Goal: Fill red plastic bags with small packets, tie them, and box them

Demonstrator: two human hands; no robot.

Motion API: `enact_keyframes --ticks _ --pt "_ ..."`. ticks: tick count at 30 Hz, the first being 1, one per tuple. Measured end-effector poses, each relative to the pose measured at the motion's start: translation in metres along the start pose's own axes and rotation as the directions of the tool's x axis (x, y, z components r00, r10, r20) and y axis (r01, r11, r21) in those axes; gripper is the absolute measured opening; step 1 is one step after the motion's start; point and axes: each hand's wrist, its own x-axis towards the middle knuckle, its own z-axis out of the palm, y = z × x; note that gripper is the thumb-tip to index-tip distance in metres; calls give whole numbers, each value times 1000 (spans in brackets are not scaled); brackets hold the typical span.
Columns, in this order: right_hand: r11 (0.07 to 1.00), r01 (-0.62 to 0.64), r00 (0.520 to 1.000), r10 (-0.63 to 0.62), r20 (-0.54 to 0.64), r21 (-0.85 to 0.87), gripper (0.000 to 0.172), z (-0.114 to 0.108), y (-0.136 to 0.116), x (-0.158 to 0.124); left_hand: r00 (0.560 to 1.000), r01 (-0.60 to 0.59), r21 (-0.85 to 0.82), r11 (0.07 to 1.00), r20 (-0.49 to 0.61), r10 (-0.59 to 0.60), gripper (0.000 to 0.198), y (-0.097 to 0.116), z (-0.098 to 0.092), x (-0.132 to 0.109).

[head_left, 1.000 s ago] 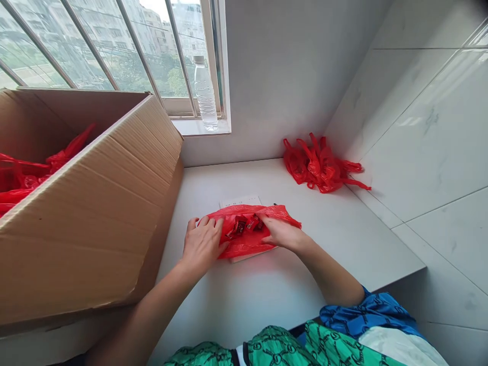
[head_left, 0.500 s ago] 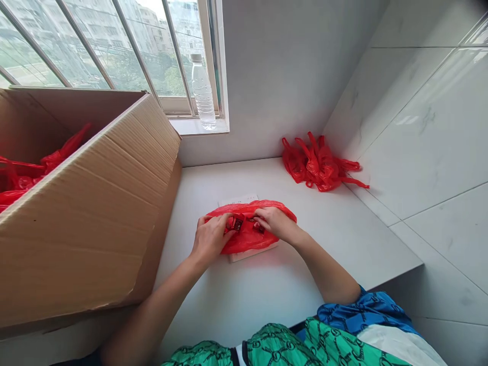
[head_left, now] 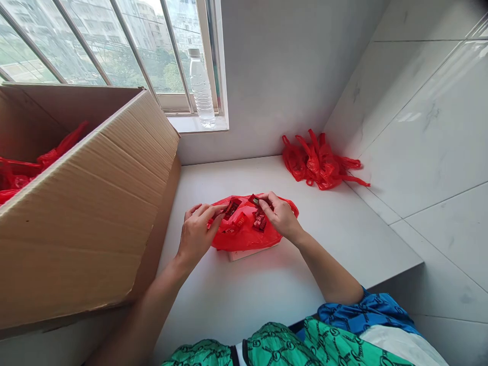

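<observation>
A red plastic bag (head_left: 247,240) lies spread on the white table, on top of a pale flat box (head_left: 244,254) whose front edge shows. Several small dark-red wrapped packets (head_left: 260,220) rest on the bag. My left hand (head_left: 200,226), at the bag's left side, pinches one dark packet (head_left: 232,207) between thumb and fingers. On the far right side, my right hand (head_left: 279,216) has its fingertips closed on another small packet (head_left: 254,200) with a green mark. The packets' print is too small to read.
A large open cardboard box (head_left: 95,213) stands at the left, with red plastic bags (head_left: 46,162) inside. A bundle of red bags (head_left: 322,162) lies at the table's back right corner by the tiled wall. A clear water bottle (head_left: 202,91) stands on the windowsill.
Both hands have lifted slightly and moved apart, each now with a packet at its fingertips. More packets show on the bag, which is spread flatter.
</observation>
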Motion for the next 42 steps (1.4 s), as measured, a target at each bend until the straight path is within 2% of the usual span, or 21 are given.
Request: enact_keyframes --ticks 6,10,13,17,22,24,28,31,33,36,38,40,42 --pt "998 22 999 -21 -26 55 21 -3 -2 1 988 -127 -6 992 91 127 30 -2 1 -2" --pt "999 42 999 -42 -14 28 29 -1 3 2 929 -256 9 967 279 243 33 -7 7 -3" --pt "998 57 998 -58 17 6 29 0 6 2 898 -261 79 962 385 212 30 -10 11 -4" --pt "994 82 995 -86 49 70 30 1 3 0 935 -176 119 977 331 128 28 -2 11 -1" --pt "986 108 984 -125 129 127 29 6 -5 -5 970 -8 -52 999 242 20 25 14 12 8" --pt "980 90 976 -123 182 178 28 9 -7 -7 976 20 -109 994 216 4 21 17 14 9" --pt "954 -31 966 -48 253 299 32 13 -7 -8 984 49 -162 986 177 -20 19 19 17 8" --pt "948 -20 967 -62 246 317 21 11 -8 -6 985 10 -165 986 171 18 18 18 16 6" --pt "964 13 974 -72 215 264 18 9 -9 -6 981 -27 -104 994 188 47 20 13 16 5" --pt "992 10 987 -30 161 127 15 7 -5 -6 963 -86 113 990 262 54 25 -2 17 0" --pt "1000 12 985 -16 171 26 15 8 1 -6 943 -131 234 963 329 48 22 -14 19 -5" --pt "993 54 979 -32 201 -101 13 12 7 -6 914 -165 281 945 405 39 14 -21 20 -9" --pt "957 121 975 -65 211 -264 9 18 12 -6 888 -184 283 941 459 36 16 -23 22 -12"
